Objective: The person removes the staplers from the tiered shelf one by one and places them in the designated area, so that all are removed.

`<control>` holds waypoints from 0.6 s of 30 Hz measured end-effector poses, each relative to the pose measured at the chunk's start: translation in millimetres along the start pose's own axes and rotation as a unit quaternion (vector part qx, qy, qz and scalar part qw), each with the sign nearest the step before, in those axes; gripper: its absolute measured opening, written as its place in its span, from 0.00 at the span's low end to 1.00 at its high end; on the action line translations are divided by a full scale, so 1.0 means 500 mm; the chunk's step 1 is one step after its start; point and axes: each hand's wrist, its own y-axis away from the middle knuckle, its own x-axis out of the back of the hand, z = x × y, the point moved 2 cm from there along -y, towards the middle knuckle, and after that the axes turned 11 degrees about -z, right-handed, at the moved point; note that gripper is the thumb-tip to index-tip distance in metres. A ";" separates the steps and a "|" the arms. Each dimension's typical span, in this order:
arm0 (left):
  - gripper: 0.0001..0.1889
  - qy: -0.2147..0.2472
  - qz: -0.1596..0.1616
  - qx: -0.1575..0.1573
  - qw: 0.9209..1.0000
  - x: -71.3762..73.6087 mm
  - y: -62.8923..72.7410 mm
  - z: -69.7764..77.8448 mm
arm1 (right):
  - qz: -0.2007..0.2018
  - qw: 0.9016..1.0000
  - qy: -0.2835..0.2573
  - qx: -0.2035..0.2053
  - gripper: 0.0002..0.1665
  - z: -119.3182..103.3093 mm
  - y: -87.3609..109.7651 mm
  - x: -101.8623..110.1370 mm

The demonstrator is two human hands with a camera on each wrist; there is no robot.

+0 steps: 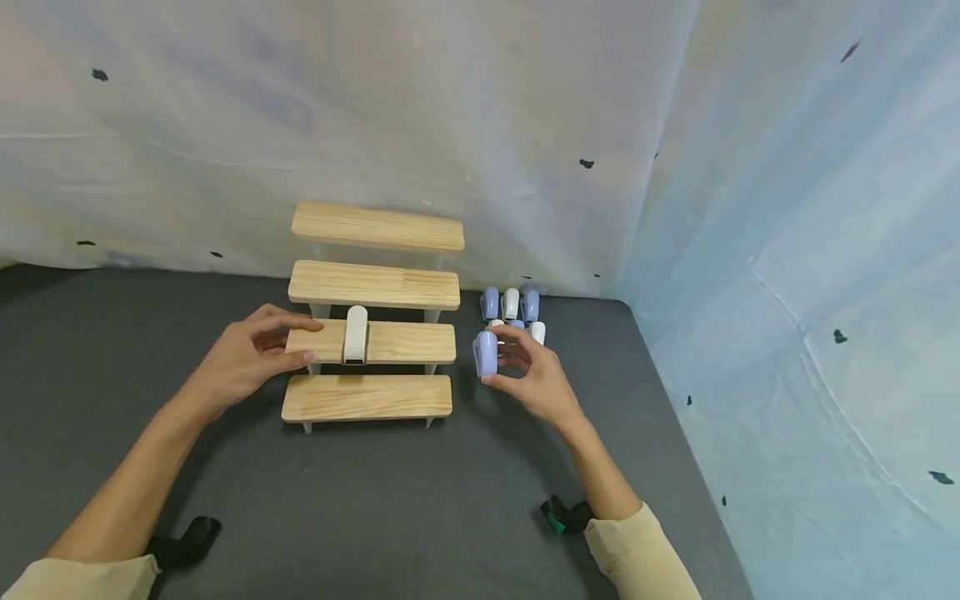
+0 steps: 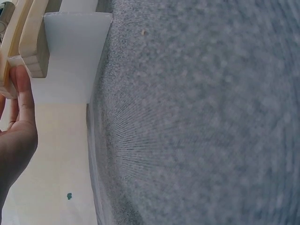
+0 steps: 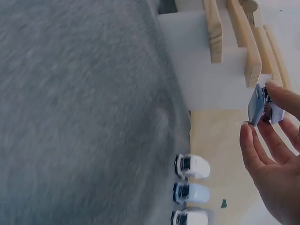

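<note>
A stepped wooden rack [image 1: 367,398] with four pale shelves stands in front of the hanging cloth. My left hand [image 1: 240,358] grips the left end of the second shelf from the bottom, its thumb at the front edge; the left wrist view shows fingertips [image 2: 22,77] on that end. A white small stapler [image 1: 356,333] lies on this shelf, right of the left hand. Just off the rack's right side, my right hand [image 1: 536,379] pinches a lilac-blue small stapler [image 1: 486,354] between thumb and fingers. Its metal inner part shows in the right wrist view [image 3: 266,105].
Several more white and lilac-blue staplers [image 1: 530,305] stand in a cluster behind the right hand, near the back cloth [image 1: 525,108]. Another cloth [image 1: 817,333] borders the dark grey table [image 1: 360,508] on the right.
</note>
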 end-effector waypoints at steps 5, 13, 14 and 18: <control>0.20 -0.001 0.001 -0.001 1.000 0.001 -0.003 0.000 | 0.010 1.000 0.009 -0.018 0.39 0.009 0.011 0.014; 0.21 -0.011 -0.005 -0.022 1.000 0.004 -0.002 -0.003 | 0.018 0.998 0.021 -0.050 0.38 0.022 0.023 0.029; 0.21 -0.011 -0.005 -0.022 1.000 0.003 -0.002 -0.003 | 0.019 0.998 0.021 -0.053 0.38 0.025 0.023 0.030; 0.21 -0.014 -0.004 -0.025 1.000 0.003 -0.002 -0.005 | 0.021 0.998 0.007 -0.059 0.39 0.036 0.025 0.035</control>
